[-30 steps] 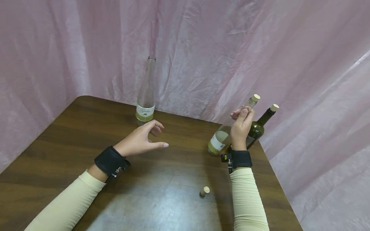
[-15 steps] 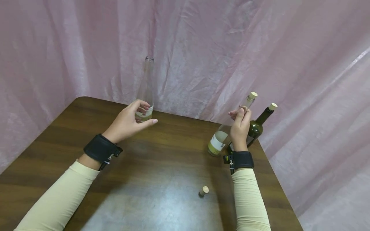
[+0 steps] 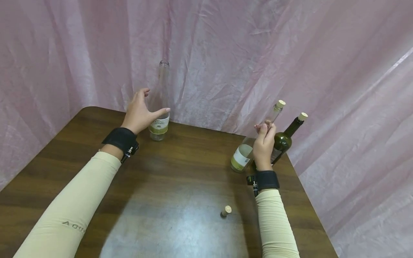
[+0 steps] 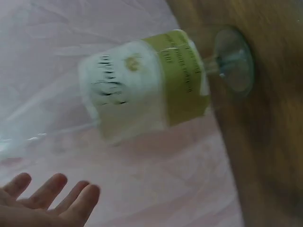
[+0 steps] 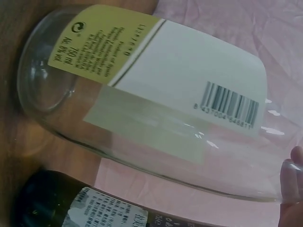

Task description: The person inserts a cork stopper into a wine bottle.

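Observation:
An uncorked clear glass bottle with a white and green label stands near the table's back edge. My left hand is at its left side, fingers and thumb spread around the body. In the left wrist view its fingertips are apart from the bottle's label. My right hand grips the neck of a second clear bottle, which has a cork in its mouth. That hand hides part of the bottle's shoulder. The right wrist view shows the barcode on its back label.
A dark green wine bottle with a cork in it stands just right of the right hand. One loose cork stands upright on the wooden table nearer the front. A pink curtain hangs behind.
My left hand has risen and moved away from me, from in front of the uncorked bottle to its left side. The right hand keeps its grip on the corked clear bottle.

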A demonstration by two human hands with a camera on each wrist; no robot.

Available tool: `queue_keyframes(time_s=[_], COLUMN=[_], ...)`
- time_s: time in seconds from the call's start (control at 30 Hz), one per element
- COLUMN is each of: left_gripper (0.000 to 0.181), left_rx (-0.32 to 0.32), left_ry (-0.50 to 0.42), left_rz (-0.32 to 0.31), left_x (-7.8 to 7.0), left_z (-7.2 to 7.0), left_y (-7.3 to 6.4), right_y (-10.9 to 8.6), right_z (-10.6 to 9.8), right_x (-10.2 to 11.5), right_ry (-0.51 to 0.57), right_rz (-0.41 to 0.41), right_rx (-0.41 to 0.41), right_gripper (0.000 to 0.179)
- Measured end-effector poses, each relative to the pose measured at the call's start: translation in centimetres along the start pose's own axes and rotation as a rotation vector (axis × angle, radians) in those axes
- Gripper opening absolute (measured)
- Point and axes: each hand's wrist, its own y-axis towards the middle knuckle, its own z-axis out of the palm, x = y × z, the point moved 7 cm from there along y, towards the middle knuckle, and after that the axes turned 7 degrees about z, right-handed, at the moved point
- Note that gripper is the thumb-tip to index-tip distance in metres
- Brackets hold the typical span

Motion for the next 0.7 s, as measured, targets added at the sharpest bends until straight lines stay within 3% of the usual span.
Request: queue_keyframes(time_s=[0.13,0.23,0.47,0.7], left_gripper=[0.123,0.121,0.096,0.091], left_rx=[0.104,0.125,0.082,0.064], left_ry=[-0.035,-0.054,-0.037,-0.019], left_rz=[-0.082,-0.105,-0.096,-0.059], left_x=[1.4,2.2,3.4,3.1], left_z=[2.1,2.9,3.2,4.0], left_y=[0.8,1.1,1.2,1.8], right_y=[-0.2,-0.4,-0.9,-1.0], right_z=[-0.2,0.1,0.5,-0.6], right_x=[-0.4,-0.5,-0.7,-0.3], right_ry=[-0.007,-0.006,-0.031,-0.055], right_rz=[0.005,0.000,0.014,0.080], right_rx=[-0.005,0.012,0.031,0.080], right_gripper=[0.054,0.052,0.055,0.068])
